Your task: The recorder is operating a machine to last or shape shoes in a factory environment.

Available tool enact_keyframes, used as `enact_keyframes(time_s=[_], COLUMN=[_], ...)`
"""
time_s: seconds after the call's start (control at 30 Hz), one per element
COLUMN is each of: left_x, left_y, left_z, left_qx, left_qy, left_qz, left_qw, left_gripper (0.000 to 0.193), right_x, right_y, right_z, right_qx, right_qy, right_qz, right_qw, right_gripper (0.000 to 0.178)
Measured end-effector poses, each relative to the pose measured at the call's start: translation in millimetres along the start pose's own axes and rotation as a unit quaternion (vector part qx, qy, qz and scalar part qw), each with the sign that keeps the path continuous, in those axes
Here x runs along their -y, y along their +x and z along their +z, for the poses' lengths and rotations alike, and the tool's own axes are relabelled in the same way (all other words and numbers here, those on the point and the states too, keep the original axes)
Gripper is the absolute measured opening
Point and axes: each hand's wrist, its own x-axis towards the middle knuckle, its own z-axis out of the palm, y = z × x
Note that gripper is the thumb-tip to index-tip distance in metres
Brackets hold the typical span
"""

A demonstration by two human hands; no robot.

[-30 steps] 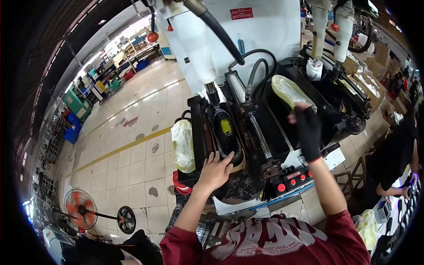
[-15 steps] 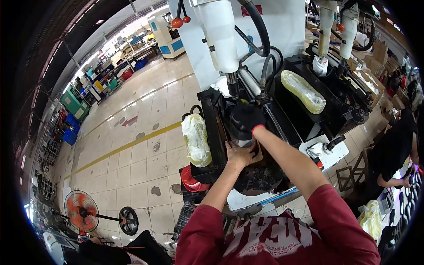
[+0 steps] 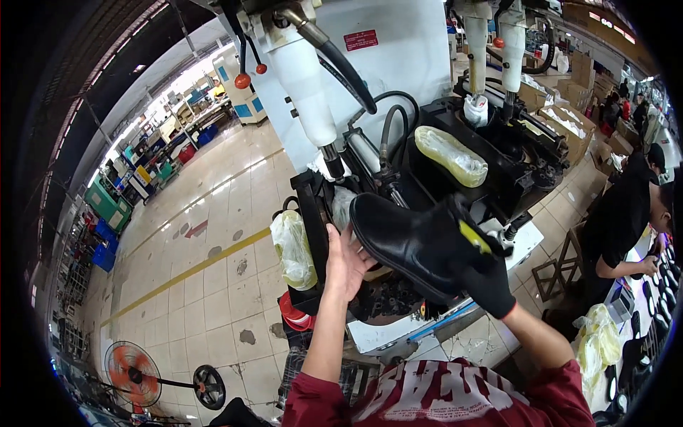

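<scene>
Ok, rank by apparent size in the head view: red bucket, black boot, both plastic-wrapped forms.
Largest to smallest:
Black boot
Left plastic-wrapped form and right plastic-wrapped form: too alike to rank
Red bucket

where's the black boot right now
In the head view, the black boot is just right of centre, held by the gloved right hand, its toe beside the bare left hand.

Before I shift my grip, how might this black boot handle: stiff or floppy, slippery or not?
The boot is probably fairly stiff at the toe, which looks smoothly rounded rather than sagging. Its shiny surface suggests it could feel somewhat slippery.
</scene>
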Motion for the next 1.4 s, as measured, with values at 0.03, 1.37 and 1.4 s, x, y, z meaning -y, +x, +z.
enact_keyframes(time_s=[0.03, 1.37, 1.4], left_x=[5.2, 435.7, 440.0], left_y=[-7.2, -141.3, -136.1], left_z=[24.5, 381.7, 377.9], left_qx=[0.031, 0.798, 0.798], left_qy=[-0.023, 0.419, 0.413], left_qz=[0.025, 0.006, 0.011], left_qw=[0.999, 0.432, 0.44], left_gripper=[0.07, 0.025, 0.025], right_x=[2.5, -57.0, -55.9], right_y=[-18.7, -969.0, -980.0], right_z=[-20.1, -66.3, -57.9], right_qx=[0.038, -0.872, -0.86], right_qy=[-0.156, -0.138, -0.104], right_qz=[-0.081, 0.468, 0.498], right_qw=[0.984, -0.033, -0.046], right_gripper=[0.051, 0.07, 0.063])
